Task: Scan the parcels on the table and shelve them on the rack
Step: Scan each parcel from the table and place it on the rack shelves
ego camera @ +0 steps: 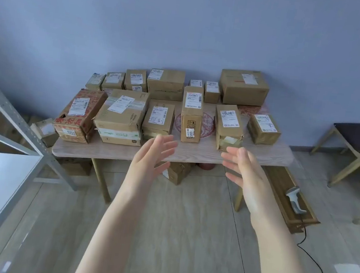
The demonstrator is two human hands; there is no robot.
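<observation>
Left hand: held open [149,155], fingers straight and a little spread, palm turned inward; nothing is gripped.
Right hand: likewise open [245,170], palm turned toward the left one; nothing is held, and the two hands are kept well apart.
Why so held: the palms are faced to each other above the near edge of the counter [194,155]. This spacing is judged to suit a box being taken by its two sides. The upright parcel [191,115] is seen between them, but no contact is made.
Parcels: cardboard parcels [121,115] are laid in two rough rows on the counter. Most have the white label turned upward, presumably so that each code can be read without the box being turned.
Large parcel: set at the back right [243,87], near the wall, where the smaller boxes in front are not hidden by it.
Scanner: laid [295,198] on a low wooden plank [282,184] to the right of the counter, its cable [317,264] trailed across the floor. It is placed on the right hand's side but is untouched.
Rack: a grey metal rack [16,119] is placed at the left, near the counter's end, so that a scanned box can be carried over in a short turn.
Stage: judged to be the start. No parcel is lifted, and the scanner is not yet taken up.
</observation>
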